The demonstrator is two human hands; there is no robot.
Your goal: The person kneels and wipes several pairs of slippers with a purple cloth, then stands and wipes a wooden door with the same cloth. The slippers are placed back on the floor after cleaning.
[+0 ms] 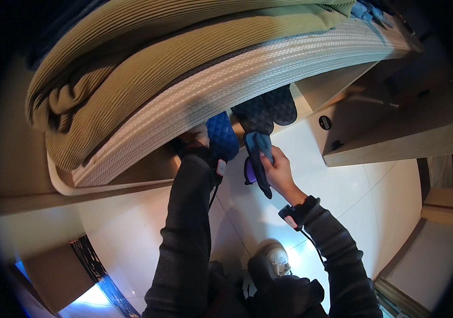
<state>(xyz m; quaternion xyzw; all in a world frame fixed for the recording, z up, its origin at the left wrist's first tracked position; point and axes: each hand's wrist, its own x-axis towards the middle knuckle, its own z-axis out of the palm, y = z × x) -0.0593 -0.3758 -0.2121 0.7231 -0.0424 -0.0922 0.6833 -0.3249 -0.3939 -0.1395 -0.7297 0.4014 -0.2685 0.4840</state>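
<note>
My right hand (280, 171) grips a dark slipper with a blue-grey fuzzy lining (259, 155), held on its edge over the floor. A purple item (250, 171) with a dark rim shows just behind it. My left hand (196, 136) reaches under the mattress edge beside a blue quilted slipper (222, 137); its fingers are partly hidden, so what it touches is unclear. To the right of the blue slipper, black quilted slippers (254, 115) lie over the wooden bed-frame ledge, partly under the mattress.
Above is a checked mattress (210, 87) with a folded tan corduroy cover (163, 79). An open wooden panel (389, 149) stands at the right, near a round black object (325, 122) on the pale tiled floor (329, 179). A light-coloured shoe (278, 258) is below.
</note>
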